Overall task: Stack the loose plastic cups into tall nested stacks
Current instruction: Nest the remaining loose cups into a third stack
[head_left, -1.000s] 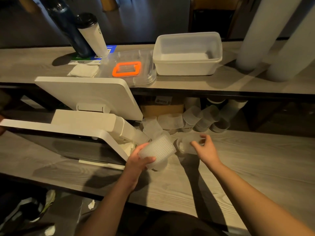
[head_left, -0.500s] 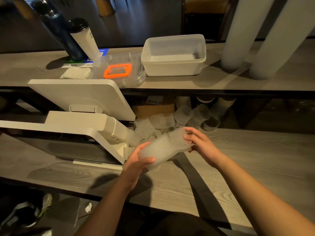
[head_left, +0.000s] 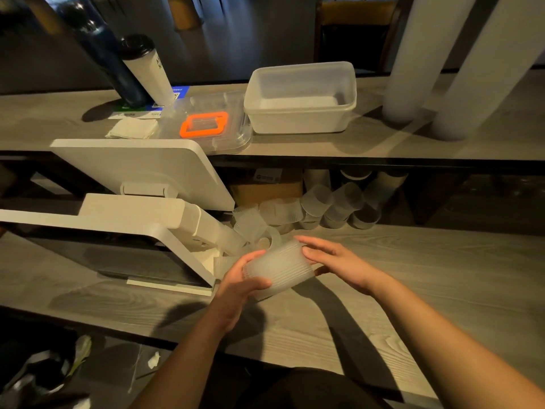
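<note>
Holding a short nested stack of ribbed clear cups (head_left: 278, 268) sideways above the counter (head_left: 413, 290), long axis running lower-left to upper-right. Left hand (head_left: 239, 286) curls round the lower-left end; right hand (head_left: 333, 261) presses flat, fingers straight, on the upper-right end. Which end is the rims I can't tell. Loose cups (head_left: 295, 214) lie piled at the counter's far edge, beside the white terminal (head_left: 132, 214).

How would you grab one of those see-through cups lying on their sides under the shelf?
Probably by the round side wall near the open rim, coming in from the front. The loose cups lie tipped over beneath the upper shelf, which blocks a reach from above. The left hand already grips the nested stack, so the right hand could fetch it.
</note>
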Demonstrator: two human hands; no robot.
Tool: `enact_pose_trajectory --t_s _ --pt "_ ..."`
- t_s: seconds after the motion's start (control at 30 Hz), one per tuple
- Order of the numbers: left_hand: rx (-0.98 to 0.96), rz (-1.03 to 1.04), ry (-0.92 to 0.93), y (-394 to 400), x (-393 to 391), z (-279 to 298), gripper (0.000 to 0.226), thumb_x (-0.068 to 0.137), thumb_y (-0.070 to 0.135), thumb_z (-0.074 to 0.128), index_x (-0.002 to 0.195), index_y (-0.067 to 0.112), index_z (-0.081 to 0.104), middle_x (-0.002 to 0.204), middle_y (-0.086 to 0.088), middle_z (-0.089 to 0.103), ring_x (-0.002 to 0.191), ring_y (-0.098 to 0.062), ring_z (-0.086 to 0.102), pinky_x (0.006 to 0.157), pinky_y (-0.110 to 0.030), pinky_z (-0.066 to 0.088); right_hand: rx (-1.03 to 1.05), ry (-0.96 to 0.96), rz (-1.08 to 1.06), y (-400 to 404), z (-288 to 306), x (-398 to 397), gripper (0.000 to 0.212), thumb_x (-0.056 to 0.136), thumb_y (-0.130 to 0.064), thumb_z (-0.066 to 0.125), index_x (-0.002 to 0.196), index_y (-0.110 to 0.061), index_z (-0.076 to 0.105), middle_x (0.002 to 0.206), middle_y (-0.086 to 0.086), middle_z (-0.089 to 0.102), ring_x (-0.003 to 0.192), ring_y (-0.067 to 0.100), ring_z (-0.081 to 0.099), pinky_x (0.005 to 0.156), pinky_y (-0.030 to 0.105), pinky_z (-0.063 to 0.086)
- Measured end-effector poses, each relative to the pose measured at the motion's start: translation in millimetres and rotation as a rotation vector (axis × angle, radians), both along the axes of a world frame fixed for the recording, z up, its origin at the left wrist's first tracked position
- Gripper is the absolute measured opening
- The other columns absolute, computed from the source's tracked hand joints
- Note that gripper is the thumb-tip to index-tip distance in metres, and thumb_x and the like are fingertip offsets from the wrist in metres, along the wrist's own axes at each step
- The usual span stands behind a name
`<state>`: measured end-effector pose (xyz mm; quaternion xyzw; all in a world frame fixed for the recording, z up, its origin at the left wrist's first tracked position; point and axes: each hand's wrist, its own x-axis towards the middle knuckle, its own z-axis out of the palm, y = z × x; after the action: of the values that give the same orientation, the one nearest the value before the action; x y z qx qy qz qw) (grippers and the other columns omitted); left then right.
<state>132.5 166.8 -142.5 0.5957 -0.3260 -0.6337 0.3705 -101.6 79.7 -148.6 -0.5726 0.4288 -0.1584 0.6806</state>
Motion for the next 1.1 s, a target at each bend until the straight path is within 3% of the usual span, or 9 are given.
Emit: enact_pose_trajectory --t_s 0.2,0.37,0.43,0.53,0.7,0.87,1.1 --pt "0.039 0.065 0.014 -3.1 7.0 -3.7 0.085 0.045 0.038 0.082 0.126 0.029 0.058 0.127 -0.010 0.057 0.114 -0.033 0.058 0.076 -0.033 0.054 0.018 0.075 -0.074 -9.8 -8.7 9.0 0.056 0.094 -0.062 0.044 0.144 -0.038 0.046 0.124 -0.013 0.061 0.109 0.009 0.060 0.091 0.029 0.052" --pt "0.036 0.091 -0.041 -11.4 16.0 -3.7 0.086 0.046 0.046 0.079 0.127 0.032 0.054 0.127 -0.005 0.054 0.115 -0.030 0.055 0.079 -0.035 0.055 -0.089 0.272 -0.309 -23.2 -45.0 15.7 0.050 0.097 -0.047 0.055 0.141 -0.022 0.052 0.124 -0.001 0.060 0.104 0.012 0.059 0.081 0.022 0.049" --pt "0.032 0.083 -0.056 -12.9 19.7 -4.1 0.086 0.047 0.048 0.078 0.128 0.032 0.053 0.126 -0.004 0.054 0.115 -0.029 0.055 0.080 -0.035 0.056 -0.145 0.410 -0.298 -26.7 -64.1 18.9 0.056 0.093 -0.042 0.065 0.143 -0.023 0.049 0.137 0.005 0.055 0.119 0.020 0.056 0.089 0.026 0.050" --pt "0.036 0.091 -0.059 -14.8 25.6 -7.1 0.090 0.048 0.047 0.080 0.131 0.027 0.053 0.126 -0.004 0.056 0.115 -0.028 0.057 0.076 -0.032 0.056 -0.244 0.579 -0.239 -29.9 -84.4 26.8 0.079 0.083 -0.043 0.076 0.150 -0.024 0.038 0.153 0.004 0.040 0.140 0.025 0.040 0.111 0.044 0.042" --pt "0.058 0.099 -0.047 -18.9 36.7 -12.4 0.085 0.052 0.044 0.083 0.131 0.027 0.055 0.126 -0.004 0.057 0.117 -0.027 0.057 0.081 -0.035 0.058 -0.361 0.673 -0.100 -34.5 -96.7 45.4 0.106 0.072 -0.042 0.085 0.156 -0.022 0.023 0.158 0.002 0.027 0.145 0.024 0.027 0.119 0.045 0.032" --pt "0.074 0.104 -0.047 -24.3 45.7 -15.1 0.067 0.064 0.030 0.077 0.127 0.030 0.057 0.127 -0.004 0.055 0.117 -0.027 0.055 0.083 -0.036 0.057 -0.374 0.745 -0.073 -37.5 -108.1 55.2 0.101 0.075 -0.033 0.085 0.155 -0.025 0.024 0.151 0.002 0.032 0.140 0.024 0.030 0.116 0.044 0.035" --pt "0.074 0.096 -0.043 -27.7 49.8 -19.3 0.076 0.058 0.035 0.082 0.129 0.029 0.057 0.129 -0.005 0.055 0.119 -0.029 0.055 0.085 -0.039 0.056 -0.309 0.758 -0.141 -33.8 -110.7 43.3 0.084 0.080 -0.032 0.080 0.149 -0.020 0.035 0.144 0.005 0.032 0.135 0.024 0.036 0.113 0.039 0.039"
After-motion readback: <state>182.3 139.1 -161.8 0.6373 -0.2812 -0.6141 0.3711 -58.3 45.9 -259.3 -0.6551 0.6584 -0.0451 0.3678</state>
